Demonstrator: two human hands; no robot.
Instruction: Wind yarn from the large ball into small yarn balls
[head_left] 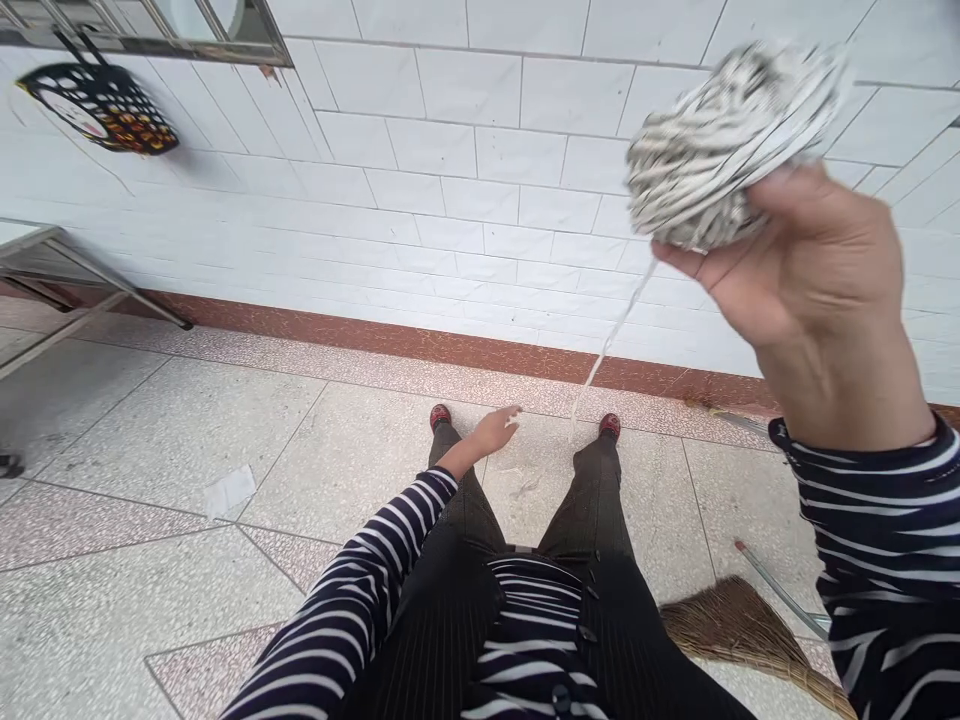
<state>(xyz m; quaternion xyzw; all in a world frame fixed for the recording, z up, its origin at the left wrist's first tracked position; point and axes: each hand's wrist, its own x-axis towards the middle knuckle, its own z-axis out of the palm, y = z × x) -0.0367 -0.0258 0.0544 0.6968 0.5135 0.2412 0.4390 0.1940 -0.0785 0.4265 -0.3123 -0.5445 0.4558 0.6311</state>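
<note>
Raised at the upper right, my right hand grips a thick, loosely wound bundle of white string with dark flecks, thumb and fingers closed on its lower side. From the bundle a loose white strand hangs down towards the floor between my feet. Lower down, my left hand hovers in front of my legs, apart from the strand. Its fingers and thumb look slightly parted, with nothing clearly visible between them.
A white tiled wall rises ahead. A straw broom lies at the lower right. At left are a metal-legged table, a patterned bag hanging below a barred window, and a white paper piece on the floor.
</note>
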